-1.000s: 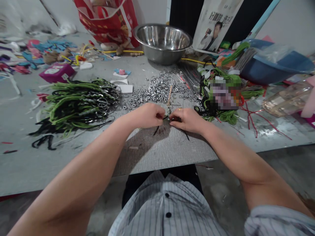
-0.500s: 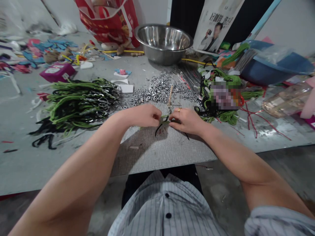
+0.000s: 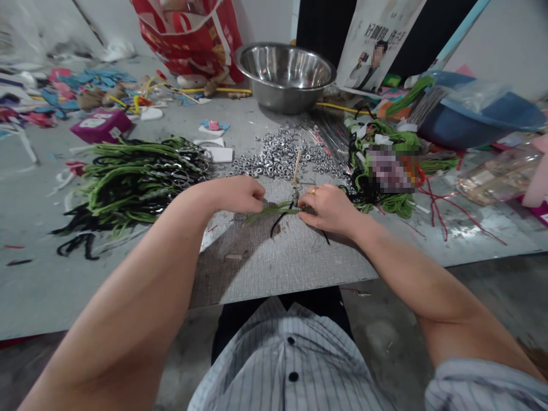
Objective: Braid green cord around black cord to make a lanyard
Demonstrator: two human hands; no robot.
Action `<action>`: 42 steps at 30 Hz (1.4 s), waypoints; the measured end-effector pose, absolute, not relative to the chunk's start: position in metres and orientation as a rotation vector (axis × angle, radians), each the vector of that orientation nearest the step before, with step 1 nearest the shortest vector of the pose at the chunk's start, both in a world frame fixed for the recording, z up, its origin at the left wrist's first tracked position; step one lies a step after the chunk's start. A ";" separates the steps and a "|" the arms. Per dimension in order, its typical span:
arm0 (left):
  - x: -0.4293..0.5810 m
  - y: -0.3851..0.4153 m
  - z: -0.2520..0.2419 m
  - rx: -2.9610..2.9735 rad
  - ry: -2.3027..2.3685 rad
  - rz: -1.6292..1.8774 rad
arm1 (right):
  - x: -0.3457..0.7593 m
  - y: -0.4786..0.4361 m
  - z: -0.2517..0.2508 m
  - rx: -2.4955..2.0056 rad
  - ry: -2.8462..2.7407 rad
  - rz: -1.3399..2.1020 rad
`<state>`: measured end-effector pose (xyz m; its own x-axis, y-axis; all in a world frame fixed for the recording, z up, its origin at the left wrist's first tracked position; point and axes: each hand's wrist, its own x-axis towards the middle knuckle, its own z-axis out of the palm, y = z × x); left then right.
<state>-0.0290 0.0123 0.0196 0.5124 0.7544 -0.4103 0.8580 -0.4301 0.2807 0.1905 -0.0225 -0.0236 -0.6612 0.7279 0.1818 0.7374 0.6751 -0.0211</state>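
Observation:
At the middle of the table a green cord and a black cord meet below a small metal fitting. A thin wooden stick stands up from that fitting. My right hand, with a ring on one finger, is closed at the cords just right of the fitting, its fingertips pinching them. My left hand is left of the fitting, above the green cord's loose end. Its fingers are curled together, and what they hold, if anything, is too small to make out.
Silvery metal rings lie heaped beyond my hands. A bundle of green and black cords with metal clasps is at left, and more green cords are at right. Behind stand a steel bowl, a red bag and a blue basin.
My left hand has moved left, away from the fitting, uncovering the green cord. My right hand has stayed nearly in place, shifting slightly to the right.

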 end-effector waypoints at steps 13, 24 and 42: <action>-0.027 0.010 0.018 2.319 1.200 -0.499 | 0.192 -0.021 -0.033 -0.905 -2.657 -0.104; -0.026 0.006 0.022 2.346 1.188 -0.482 | 0.184 -0.030 -0.030 -0.735 -2.823 0.048; -0.032 0.009 0.021 2.337 1.398 -0.630 | 0.179 -0.032 -0.023 -0.787 -2.904 0.284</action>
